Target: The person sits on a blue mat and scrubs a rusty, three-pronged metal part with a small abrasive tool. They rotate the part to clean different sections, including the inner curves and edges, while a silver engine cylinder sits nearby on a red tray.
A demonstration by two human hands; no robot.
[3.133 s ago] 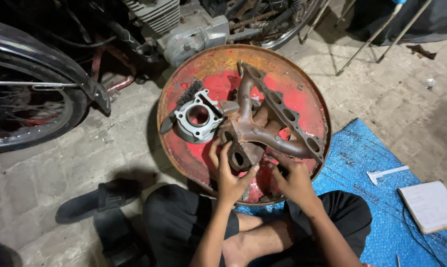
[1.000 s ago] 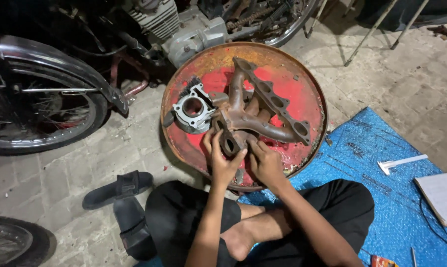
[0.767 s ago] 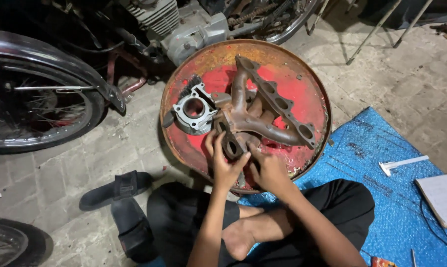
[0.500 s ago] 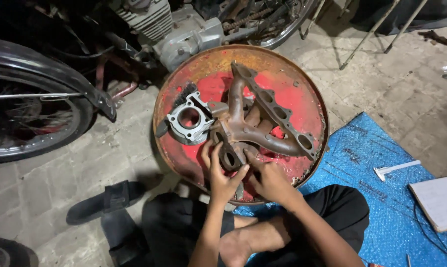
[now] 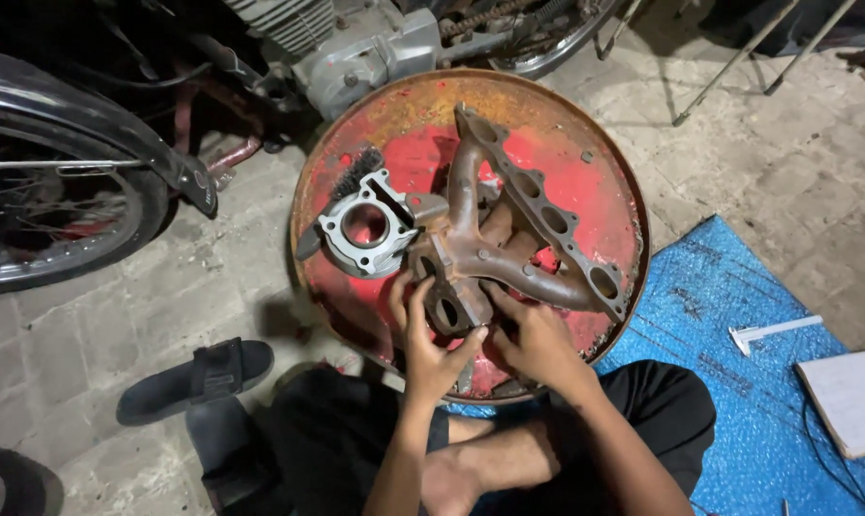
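Observation:
A rusty brown exhaust manifold lies on the round red top of a drum. Its near flange with two openings faces me. My left hand grips the left side of that flange, fingers spread over it. My right hand holds the flange's right side and the pipe behind it. A grey metal engine cylinder with a round bore sits on the drum just left of the manifold, touching it.
A motorcycle wheel with mudguard stands at the left, an engine block behind the drum. A black sandal lies on the brick floor. On a blue tarp at right rest a white caliper and a notebook.
The view has shifted a little. Both hands stay on the manifold's near flange, with only small finger movements around it. The cylinder has stayed beside the manifold.

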